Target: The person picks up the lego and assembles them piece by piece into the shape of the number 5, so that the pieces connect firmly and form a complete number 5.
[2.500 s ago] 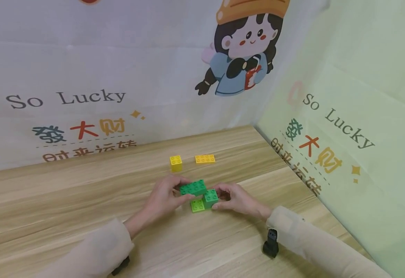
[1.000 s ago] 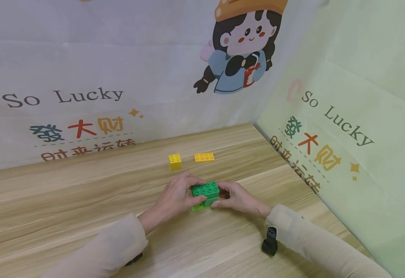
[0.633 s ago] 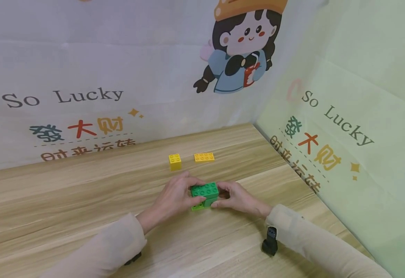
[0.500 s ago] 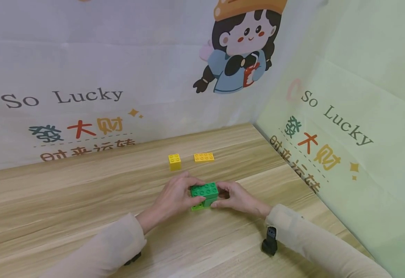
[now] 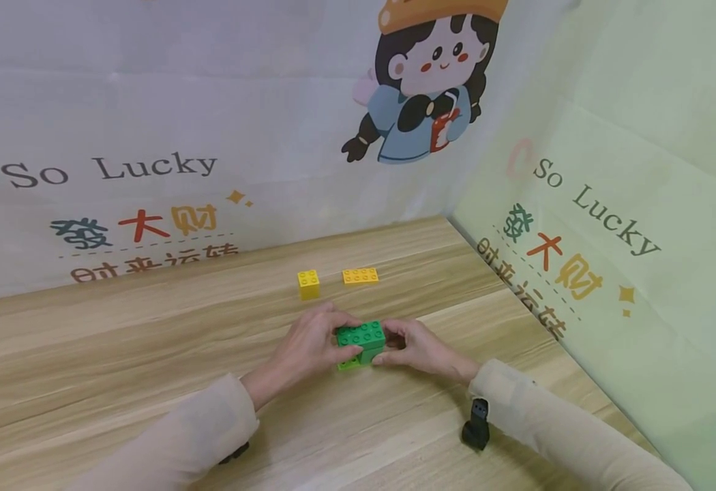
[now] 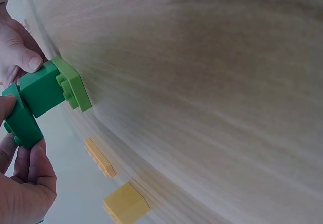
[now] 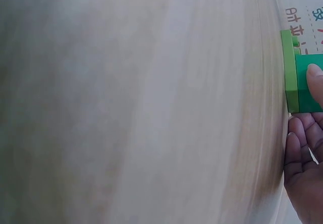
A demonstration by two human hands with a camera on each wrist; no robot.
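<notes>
My left hand [image 5: 311, 344] grips a dark green eight-stud toy brick [image 5: 364, 333] by its long sides. This brick lies across the top of a green square brick [image 6: 41, 89]. In the left wrist view a narrow gap shows at one edge between the two. Under the square brick is a flat lime-green plate [image 6: 73, 82], resting on the table with part of its studs uncovered. My right hand [image 5: 422, 348] holds the square brick between thumb and fingers; in the right wrist view its thumb [image 7: 315, 80] presses the brick's side.
Farther back on the wooden table [image 5: 118, 354] stand a yellow square brick [image 5: 309, 285] and a flat orange-yellow plate [image 5: 361, 275]. Printed cloth [image 5: 284, 136] hangs behind the table and along its right edge.
My left hand has carried the dark green brick rightward, from above the lime plate onto the square brick. During the last half second hands and bricks stay nearly still. My right hand keeps its hold.
</notes>
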